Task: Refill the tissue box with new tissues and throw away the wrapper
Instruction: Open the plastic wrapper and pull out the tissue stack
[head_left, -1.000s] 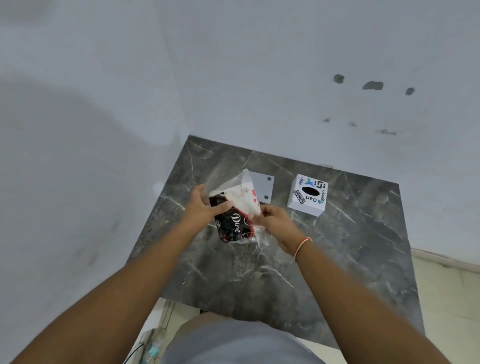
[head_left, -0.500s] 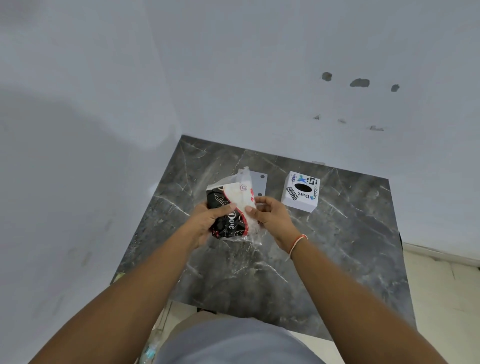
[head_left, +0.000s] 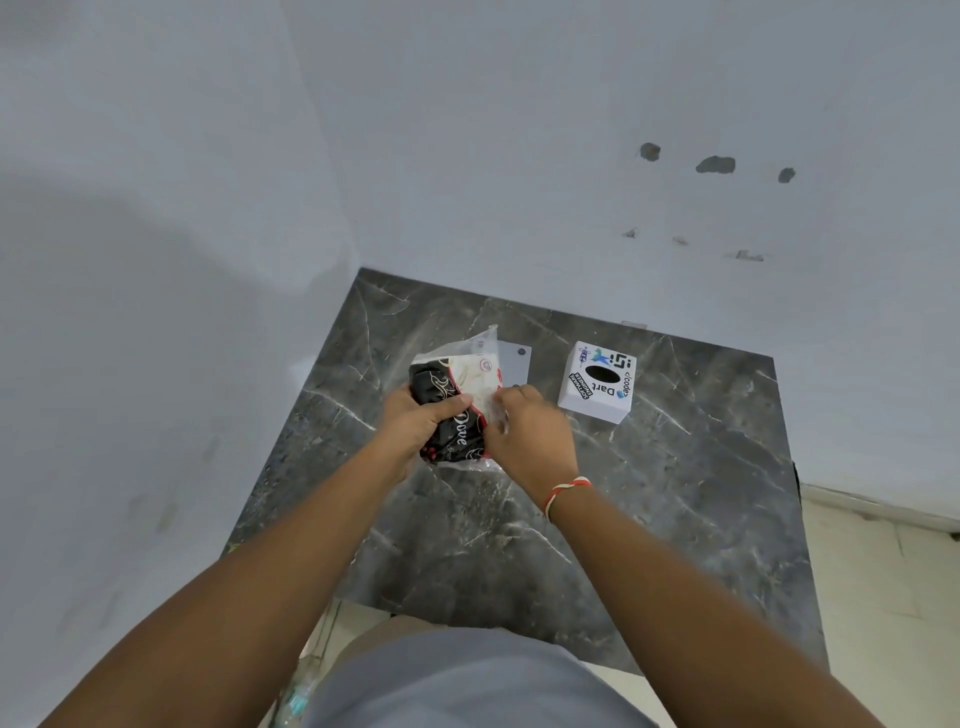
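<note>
Crinkled plastic is bunching under my left hand (head_left: 415, 423), which is closing tight around the tissue pack (head_left: 457, 405), while my right hand (head_left: 530, 436) is pinching its clear wrapper edge. Right of them, well apart, the tissue box (head_left: 597, 382) is sitting on the marble table (head_left: 675, 493).

- A dark grey marble tabletop (head_left: 675, 519) with pale veins is filling the corner, its far and left edges sitting against the walls.
- A pale bluish-white painted wall (head_left: 519, 130) is rising behind the tabletop, showing three dark chipped patches (head_left: 716, 164) in a row high at the right and a few smaller scuffs (head_left: 748, 255) lower down.
- A cream tiled floor (head_left: 883, 582) is showing to the right of the tabletop.
- A grey shirt (head_left: 467, 680) is filling the bottom edge of the view.
</note>
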